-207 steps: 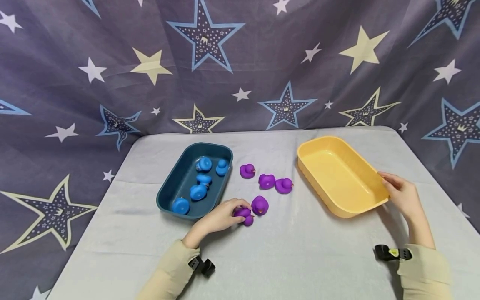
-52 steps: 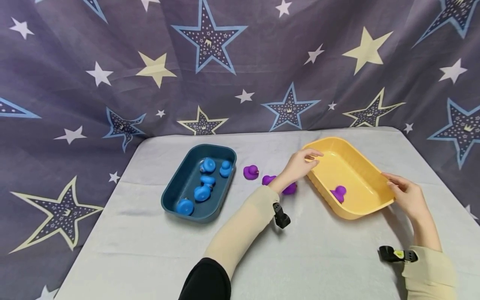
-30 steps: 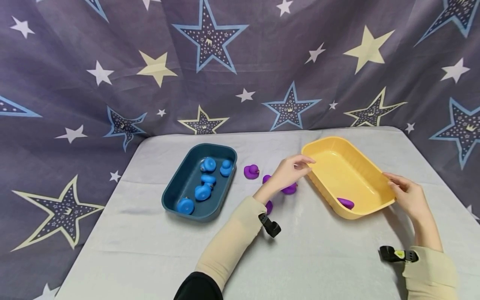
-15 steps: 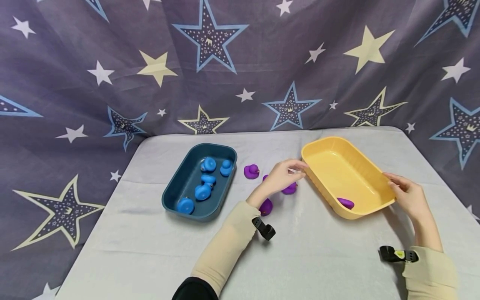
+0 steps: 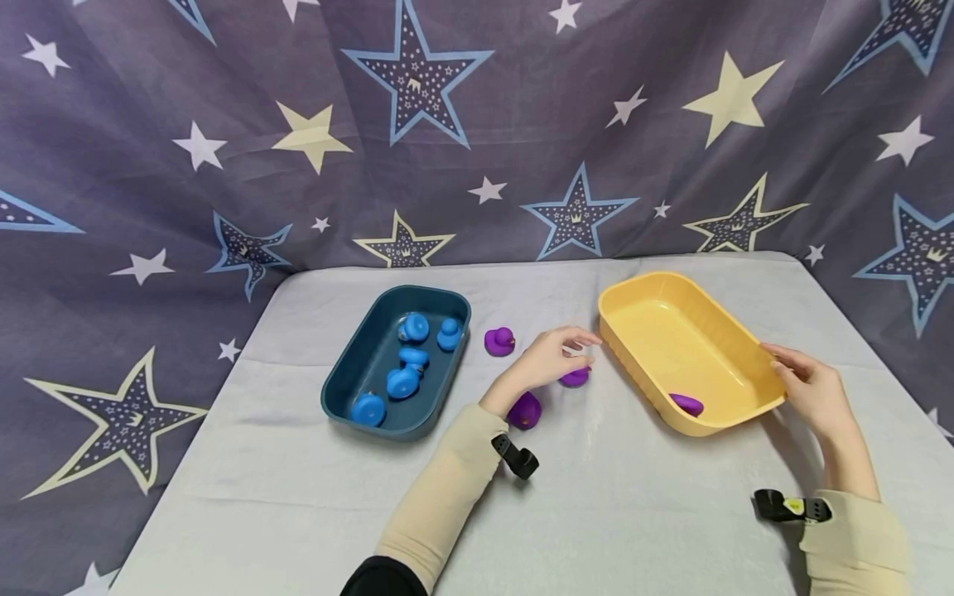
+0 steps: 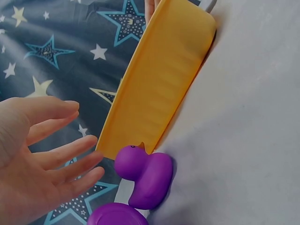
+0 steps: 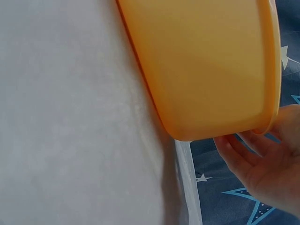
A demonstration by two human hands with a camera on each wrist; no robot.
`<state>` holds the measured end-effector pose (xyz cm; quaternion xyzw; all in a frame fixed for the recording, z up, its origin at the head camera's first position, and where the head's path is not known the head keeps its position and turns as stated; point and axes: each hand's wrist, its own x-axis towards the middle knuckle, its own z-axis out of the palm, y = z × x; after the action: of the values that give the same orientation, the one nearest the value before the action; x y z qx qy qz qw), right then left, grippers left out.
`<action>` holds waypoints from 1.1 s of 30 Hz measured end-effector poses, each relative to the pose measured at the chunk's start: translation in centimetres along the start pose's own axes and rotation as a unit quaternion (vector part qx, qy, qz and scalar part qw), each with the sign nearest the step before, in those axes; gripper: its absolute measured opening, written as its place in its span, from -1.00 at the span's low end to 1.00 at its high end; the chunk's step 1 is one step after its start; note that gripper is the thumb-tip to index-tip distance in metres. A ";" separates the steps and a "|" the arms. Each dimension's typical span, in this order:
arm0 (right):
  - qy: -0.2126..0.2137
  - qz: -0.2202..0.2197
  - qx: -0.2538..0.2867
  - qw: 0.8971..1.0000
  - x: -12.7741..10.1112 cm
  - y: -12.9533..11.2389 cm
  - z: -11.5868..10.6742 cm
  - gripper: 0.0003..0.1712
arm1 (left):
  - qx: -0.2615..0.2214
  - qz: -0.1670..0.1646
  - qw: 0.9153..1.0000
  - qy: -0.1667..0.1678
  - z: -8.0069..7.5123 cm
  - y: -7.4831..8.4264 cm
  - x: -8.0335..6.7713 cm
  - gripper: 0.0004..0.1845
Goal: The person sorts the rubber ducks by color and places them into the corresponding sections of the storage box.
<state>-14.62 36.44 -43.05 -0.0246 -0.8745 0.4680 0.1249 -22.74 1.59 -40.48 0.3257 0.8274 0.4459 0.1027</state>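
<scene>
My left hand (image 5: pixel 547 360) hovers over the purple rubber ducks in the middle of the table, fingers spread and holding nothing. In the left wrist view, a purple duck (image 6: pixel 157 180) sits just beyond those fingertips, with another purple duck (image 6: pixel 117 215) partly cut off below it. The head view has one duck (image 5: pixel 525 411) beside my left wrist and one (image 5: pixel 499 341) farther back. My right hand (image 5: pixel 812 389) grips the near right rim of the yellow tray (image 5: pixel 693 348), thumb on the rim and fingers beneath. Inside that tray lies a purple duck (image 5: pixel 686 404), half hidden by the wall.
On the left of the white-covered table (image 5: pixel 641 513) stands a dark teal tray (image 5: pixel 373 352) holding several blue ducks (image 5: pixel 403 382). A star-patterned cloth (image 5: pixel 477 223) hangs behind the table and around its sides.
Earlier my left hand held a purple duck near the teal tray; that duck then dropped into the yellow tray. The emptied hand has drawn back left over the others. My right hand stays put.
</scene>
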 end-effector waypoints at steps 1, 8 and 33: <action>0.000 0.000 -0.001 1.000 0.0 0.0 0.0 -0.60 | 0.003 -0.001 1.000 -0.003 0.0 -0.1 0.0 -0.68; -0.002 -0.002 -0.002 1.000 -0.1 0.0 0.1 -0.60 | 0.014 -0.002 1.000 -0.024 0.0 -0.6 -0.2 -0.65; 0.001 -0.006 0.021 1.000 0.0 0.1 0.0 -0.63 | 0.134 0.004 0.989 -0.065 0.6 -1.3 0.5 -0.63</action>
<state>-14.64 36.47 -43.17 -0.0171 -0.8644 0.4856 0.1291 -23.42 1.83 -41.80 0.3686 0.8698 0.3091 0.1098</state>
